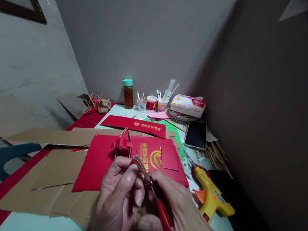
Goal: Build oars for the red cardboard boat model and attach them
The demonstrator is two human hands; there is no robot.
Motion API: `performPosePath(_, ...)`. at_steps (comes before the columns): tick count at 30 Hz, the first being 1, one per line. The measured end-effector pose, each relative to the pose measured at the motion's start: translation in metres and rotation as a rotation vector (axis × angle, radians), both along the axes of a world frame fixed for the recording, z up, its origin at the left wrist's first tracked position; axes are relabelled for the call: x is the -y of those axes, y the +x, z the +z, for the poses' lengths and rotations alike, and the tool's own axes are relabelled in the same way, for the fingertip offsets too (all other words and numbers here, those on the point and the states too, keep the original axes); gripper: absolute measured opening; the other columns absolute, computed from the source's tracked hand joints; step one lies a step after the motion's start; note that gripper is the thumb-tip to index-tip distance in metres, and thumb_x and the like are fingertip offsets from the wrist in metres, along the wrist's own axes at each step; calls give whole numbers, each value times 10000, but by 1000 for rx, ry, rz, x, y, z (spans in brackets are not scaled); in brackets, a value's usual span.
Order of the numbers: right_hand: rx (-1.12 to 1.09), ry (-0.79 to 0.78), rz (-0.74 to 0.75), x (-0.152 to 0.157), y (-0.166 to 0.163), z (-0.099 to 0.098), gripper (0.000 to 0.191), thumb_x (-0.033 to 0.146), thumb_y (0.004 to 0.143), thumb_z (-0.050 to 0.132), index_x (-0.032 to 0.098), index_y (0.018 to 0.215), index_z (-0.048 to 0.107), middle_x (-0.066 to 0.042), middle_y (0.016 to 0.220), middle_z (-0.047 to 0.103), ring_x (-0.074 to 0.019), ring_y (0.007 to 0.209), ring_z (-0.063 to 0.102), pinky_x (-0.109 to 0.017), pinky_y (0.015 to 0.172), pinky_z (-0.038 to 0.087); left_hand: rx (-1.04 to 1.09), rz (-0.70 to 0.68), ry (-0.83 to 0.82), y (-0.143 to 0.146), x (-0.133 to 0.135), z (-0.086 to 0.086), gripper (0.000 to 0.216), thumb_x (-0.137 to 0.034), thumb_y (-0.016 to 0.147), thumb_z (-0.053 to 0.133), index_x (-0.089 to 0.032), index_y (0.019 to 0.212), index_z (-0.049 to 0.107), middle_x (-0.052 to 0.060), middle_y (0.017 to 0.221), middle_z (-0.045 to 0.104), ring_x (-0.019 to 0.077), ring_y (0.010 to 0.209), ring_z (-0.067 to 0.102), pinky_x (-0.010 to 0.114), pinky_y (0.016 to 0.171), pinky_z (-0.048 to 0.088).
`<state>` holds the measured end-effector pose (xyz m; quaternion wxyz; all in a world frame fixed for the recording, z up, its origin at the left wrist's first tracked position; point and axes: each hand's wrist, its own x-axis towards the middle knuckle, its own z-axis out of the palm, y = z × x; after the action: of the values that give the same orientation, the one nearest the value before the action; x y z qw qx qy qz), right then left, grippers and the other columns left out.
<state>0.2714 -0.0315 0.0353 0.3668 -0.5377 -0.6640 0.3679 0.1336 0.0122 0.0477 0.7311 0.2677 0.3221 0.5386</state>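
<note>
My left hand [120, 188] pinches a small piece of red cardboard [137, 161] between thumb and fingers. My right hand [174, 198] is wrapped round red-handled scissors [165, 218], whose blades reach up to that small piece. Whether the blades are cutting into it I cannot tell. Just beyond my hands lies a flat red cardboard sheet [151, 141] with gold lettering. A smaller red rectangle [169, 157] rests on it. A folded red cardboard form [122, 144] with bare brown edges stands at its left.
Brown cardboard sheets [61, 167] spread over the left. On the right are a yellow glue gun [213, 194], a phone [196, 135] and wooden sticks [215, 153]. Behind stand a bottle [128, 95], paper cups [152, 103] and a tissue pack [187, 106]. A red strip [135, 125] lies before them.
</note>
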Motion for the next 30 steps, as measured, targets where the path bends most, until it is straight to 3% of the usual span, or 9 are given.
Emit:
performPosePath(4, 18, -62, -34, 1, -1, 4, 295, 482, 892, 700, 249, 1011, 563, -30, 989, 646, -239, 920, 632, -315, 743, 504, 33, -35, -13, 0, 2, 1, 256, -334, 730, 923, -255, 822, 698, -70, 578, 603, 50, 468, 537, 105, 488, 469)
performPosePath(14, 75, 14, -39, 1, 3, 0, 219, 412, 913, 673, 259, 1041, 582, -1, 882, 632, -203, 781, 613, -306, 724, 496, 40, -27, 39, 5, 4, -1, 189, -298, 791, 879, -252, 844, 704, -58, 614, 622, 49, 499, 553, 99, 510, 467)
performPosePath(21, 135, 69, -56, 3, 8, 0, 262, 515, 916, 677, 271, 1008, 645, 12, 813, 658, -208, 768, 628, -295, 714, 497, 40, -38, 73, 3, 5, -1, 156, -296, 810, 859, -262, 840, 711, -60, 618, 635, 66, 504, 566, 111, 464, 445)
performPosePath(30, 84, 98, -47, 2, 4, 4, 322, 535, 945, 629, 226, 855, 620, 32, 712, 616, -138, 610, 533, -246, 621, 422, 27, -30, 41, 1, 4, 1, 232, -306, 757, 900, -245, 830, 689, -57, 601, 636, 75, 487, 558, 134, 461, 437)
